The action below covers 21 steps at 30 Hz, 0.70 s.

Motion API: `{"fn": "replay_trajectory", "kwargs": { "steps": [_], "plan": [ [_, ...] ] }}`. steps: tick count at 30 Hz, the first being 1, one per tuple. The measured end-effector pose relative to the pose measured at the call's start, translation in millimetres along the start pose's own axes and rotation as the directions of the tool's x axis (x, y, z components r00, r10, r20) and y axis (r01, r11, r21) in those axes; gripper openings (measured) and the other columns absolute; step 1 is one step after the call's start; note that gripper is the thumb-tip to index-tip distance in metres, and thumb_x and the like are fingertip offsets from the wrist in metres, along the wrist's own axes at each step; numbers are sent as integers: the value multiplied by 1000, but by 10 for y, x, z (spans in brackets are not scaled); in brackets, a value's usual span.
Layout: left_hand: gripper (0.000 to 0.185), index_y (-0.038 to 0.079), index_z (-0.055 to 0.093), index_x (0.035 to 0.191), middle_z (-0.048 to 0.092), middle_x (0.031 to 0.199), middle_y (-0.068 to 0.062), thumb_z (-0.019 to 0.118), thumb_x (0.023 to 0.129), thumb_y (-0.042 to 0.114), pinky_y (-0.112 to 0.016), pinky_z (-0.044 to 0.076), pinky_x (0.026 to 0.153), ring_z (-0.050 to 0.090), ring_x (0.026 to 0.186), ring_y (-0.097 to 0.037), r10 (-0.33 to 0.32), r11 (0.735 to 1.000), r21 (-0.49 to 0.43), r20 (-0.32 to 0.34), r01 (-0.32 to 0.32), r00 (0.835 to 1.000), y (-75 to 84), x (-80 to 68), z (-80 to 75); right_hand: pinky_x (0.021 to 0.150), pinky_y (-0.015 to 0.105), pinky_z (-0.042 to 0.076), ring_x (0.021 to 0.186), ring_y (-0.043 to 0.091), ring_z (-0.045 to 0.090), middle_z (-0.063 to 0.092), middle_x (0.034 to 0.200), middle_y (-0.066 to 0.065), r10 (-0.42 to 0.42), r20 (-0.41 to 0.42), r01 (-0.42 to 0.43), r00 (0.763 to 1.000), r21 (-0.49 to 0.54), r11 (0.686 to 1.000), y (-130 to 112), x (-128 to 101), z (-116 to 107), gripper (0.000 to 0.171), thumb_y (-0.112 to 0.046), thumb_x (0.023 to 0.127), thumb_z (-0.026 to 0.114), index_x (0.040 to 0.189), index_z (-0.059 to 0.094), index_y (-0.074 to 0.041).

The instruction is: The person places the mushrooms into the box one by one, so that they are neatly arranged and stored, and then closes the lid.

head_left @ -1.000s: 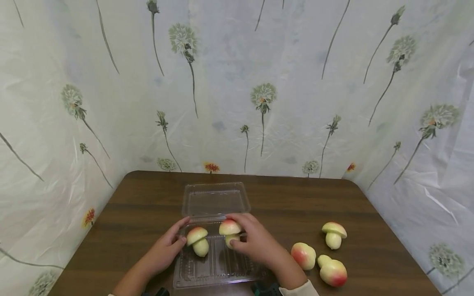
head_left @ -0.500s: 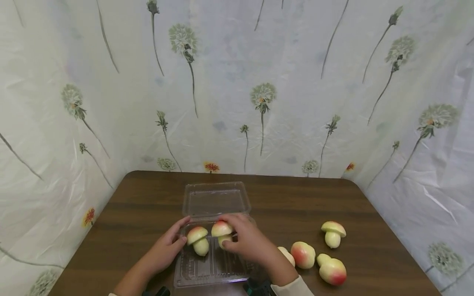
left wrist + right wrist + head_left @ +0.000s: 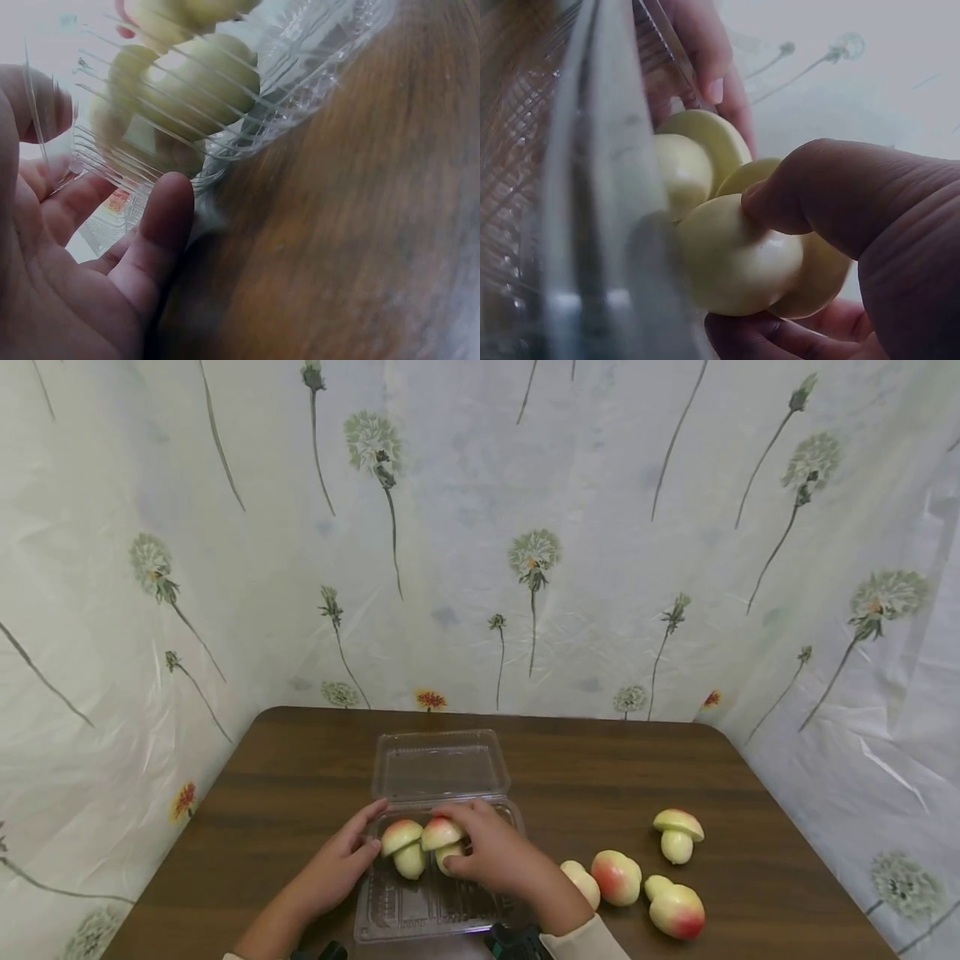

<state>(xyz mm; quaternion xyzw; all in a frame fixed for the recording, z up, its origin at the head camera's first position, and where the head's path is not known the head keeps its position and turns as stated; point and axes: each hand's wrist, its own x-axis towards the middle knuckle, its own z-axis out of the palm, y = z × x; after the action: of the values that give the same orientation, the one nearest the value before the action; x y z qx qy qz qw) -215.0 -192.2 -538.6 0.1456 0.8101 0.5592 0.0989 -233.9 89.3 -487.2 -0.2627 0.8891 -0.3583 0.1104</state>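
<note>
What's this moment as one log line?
left hand: touching clear plastic container | right hand: gripping red-and-yellow mushroom-shaped object inside it | matching object: beside that | brown wooden table: four more objects

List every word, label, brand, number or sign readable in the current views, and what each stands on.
None: no word, label, brand, number or sign can be read.
Clear plastic box: moulded pattern too faint to tell whether any of it is lettering.
Mushroom-shaped pieces: no writing seen.
Curtain: printed flowers, no writing seen.

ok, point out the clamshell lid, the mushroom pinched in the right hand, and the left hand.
Clamshell lid [image 3: 441, 765]: head view, middle panel.
Pinched mushroom [image 3: 440, 836]: head view, cap.
Left hand [image 3: 340, 865]: head view, back.
</note>
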Motion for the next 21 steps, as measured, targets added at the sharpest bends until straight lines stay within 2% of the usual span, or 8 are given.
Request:
{"fn": "replay_trajectory", "kwargs": {
  "steps": [6,13,21],
  "plan": [
    [60,15,30,165,38,165,-15,53,109,16,-29,54,76,61,90,-24,-8,1000,6,-12,8,1000,-3,5,4,77,28,52,90,12,56,52,119,6,18,10,-18,1000,-10,1000,0,18,43,64,-22,87,79,148,58,-23],
    [60,15,30,165,38,165,-16,53,109,16,-28,54,75,61,90,-25,-17,1000,4,-14,17,1000,8,-4,15,77,29,50,90,13,54,53,115,4,29,-14,-30,999,-53,998,35,34,96,66,-21,84,80,147,59,-23],
    [61,16,30,165,37,165,-16,53,109,15,-28,53,75,61,88,-24,-14,1000,-8,-10,14,1000,14,-1,7,80,34,52,93,15,56,53,122,7,46,-31,-49,998,-80,996,37,30,104,66,-20,84,79,147,59,-22]
  ]
}}
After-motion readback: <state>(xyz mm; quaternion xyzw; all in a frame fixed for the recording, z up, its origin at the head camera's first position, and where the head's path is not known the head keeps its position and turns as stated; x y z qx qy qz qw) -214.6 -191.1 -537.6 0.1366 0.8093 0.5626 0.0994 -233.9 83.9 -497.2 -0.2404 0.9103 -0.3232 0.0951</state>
